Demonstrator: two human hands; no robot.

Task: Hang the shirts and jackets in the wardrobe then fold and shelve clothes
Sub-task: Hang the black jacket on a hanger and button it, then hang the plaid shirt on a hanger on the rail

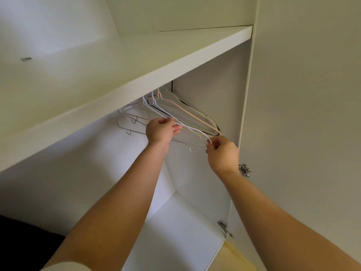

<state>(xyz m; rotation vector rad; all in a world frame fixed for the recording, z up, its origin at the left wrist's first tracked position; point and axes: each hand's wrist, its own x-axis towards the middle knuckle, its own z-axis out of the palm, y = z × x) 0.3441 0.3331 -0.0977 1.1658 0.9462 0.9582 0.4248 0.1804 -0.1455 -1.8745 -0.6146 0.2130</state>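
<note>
White wire hanger (187, 126) hung under the shelf (136, 75) among other hangers (195, 114), long axis running far-left to near-right. Left hand (161, 132) pinched its upper wire mid-span; right hand (222, 151) pinched the rounded near-right end. Thin, smooth coated wire, likely springy and prone to snag its neighbours. Rail hidden behind shelf. Next probably a lift off the hook. No clothes in view.
</note>
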